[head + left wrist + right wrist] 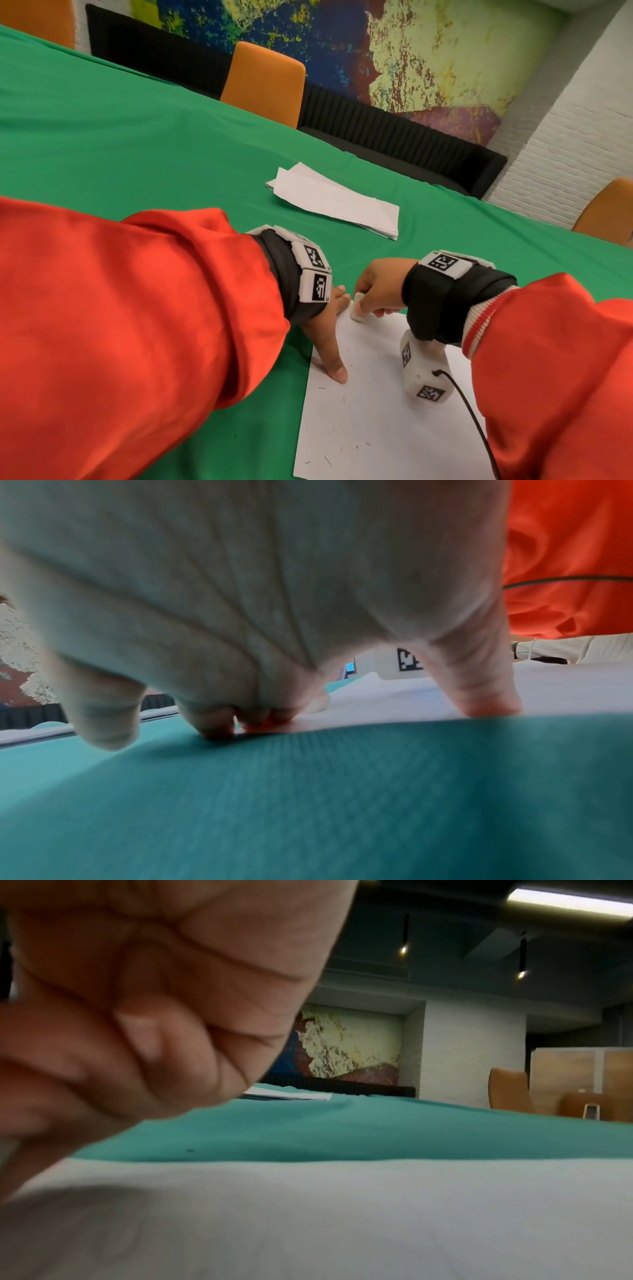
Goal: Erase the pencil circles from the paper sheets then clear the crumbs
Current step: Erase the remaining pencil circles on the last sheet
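Note:
A white paper sheet (373, 411) lies on the green tablecloth (154, 154) in front of me, with several dark eraser crumbs (342, 448) scattered over it. My right hand (376, 287) pinches a white eraser (358, 307) and holds it down on the sheet's far left corner. My left hand (329, 335) presses the sheet's left edge with spread straight fingers, the thumb (337, 371) on the paper. In the left wrist view the fingertips (493, 707) press where paper meets cloth. No pencil circle shows on the sheet.
A stack of white paper sheets (332, 202) lies farther back on the table. Orange chairs (263, 82) stand along the far edge and one at the right (606, 212). A black cable (476, 421) runs from my right wrist across the sheet.

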`<state>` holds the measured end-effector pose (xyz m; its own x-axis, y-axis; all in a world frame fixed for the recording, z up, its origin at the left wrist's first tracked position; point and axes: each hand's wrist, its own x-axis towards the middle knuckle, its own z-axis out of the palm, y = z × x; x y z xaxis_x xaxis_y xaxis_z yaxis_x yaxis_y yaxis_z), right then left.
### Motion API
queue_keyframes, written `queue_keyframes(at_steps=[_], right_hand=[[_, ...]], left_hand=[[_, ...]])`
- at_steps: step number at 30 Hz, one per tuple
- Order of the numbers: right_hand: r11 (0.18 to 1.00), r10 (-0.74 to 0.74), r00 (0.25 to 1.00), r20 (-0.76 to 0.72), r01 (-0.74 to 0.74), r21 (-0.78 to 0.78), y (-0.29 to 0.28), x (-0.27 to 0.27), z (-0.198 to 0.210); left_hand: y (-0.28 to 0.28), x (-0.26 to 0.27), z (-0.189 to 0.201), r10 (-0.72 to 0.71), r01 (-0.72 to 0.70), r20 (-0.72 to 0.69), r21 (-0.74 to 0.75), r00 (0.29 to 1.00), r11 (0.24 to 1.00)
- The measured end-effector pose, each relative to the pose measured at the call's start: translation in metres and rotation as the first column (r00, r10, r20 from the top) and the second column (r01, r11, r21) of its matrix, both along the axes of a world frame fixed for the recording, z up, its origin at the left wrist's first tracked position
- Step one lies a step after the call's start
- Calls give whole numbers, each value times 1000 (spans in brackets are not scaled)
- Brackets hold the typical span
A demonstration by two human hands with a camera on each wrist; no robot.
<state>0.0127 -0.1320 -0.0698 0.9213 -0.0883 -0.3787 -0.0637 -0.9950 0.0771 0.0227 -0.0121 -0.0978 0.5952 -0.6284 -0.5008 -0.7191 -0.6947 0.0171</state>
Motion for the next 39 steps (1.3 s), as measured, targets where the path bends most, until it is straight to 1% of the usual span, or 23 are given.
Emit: queue_keyframes(at_steps=[2, 5, 7, 10, 15, 20, 23, 25, 30, 35, 39], right_hand=[[1000, -1, 1000, 9, 2, -23, 0, 3, 1], [998, -5, 998, 62, 8, -54, 1, 6, 2], [999, 2, 999, 36, -1, -41, 2, 5, 2], [999, 18, 1000, -18, -18, -34, 3, 3, 1], [999, -17, 999, 48, 19, -45, -1, 5, 4], [999, 5, 999, -38, -6, -44, -2, -1, 4], [999, -30, 999, 14, 31, -42, -6, 1, 5], [998, -29, 999, 34, 30, -54, -6, 1, 5], [998, -4, 998, -58, 1, -60, -3, -3, 5], [999, -33, 999, 16, 33, -23, -7, 0, 4], [1000, -26, 998, -58, 25, -10, -2, -7, 4]], left_hand=[[0, 0, 0, 3, -3, -7, -6, 1000, 1000], [0, -2, -1, 17, -17, -12, -44, 1000, 999], [1, -3, 0, 14, -15, -7, -57, 1000, 998], [1, -3, 1, 3, -3, 2, -35, 1000, 999], [1, -3, -1, 14, -15, -11, -57, 1000, 998], [1, -2, -1, 3, -3, -3, -47, 1000, 999], [2, -2, -1, 4, -4, -1, -69, 1000, 998], [2, -3, 0, -1, 2, 11, -83, 1000, 997], [2, -3, 2, -2, 3, 9, -77, 1000, 997], [2, -4, 2, -6, 6, 5, -82, 1000, 997], [3, -3, 1, -3, 4, 7, -72, 1000, 997]])
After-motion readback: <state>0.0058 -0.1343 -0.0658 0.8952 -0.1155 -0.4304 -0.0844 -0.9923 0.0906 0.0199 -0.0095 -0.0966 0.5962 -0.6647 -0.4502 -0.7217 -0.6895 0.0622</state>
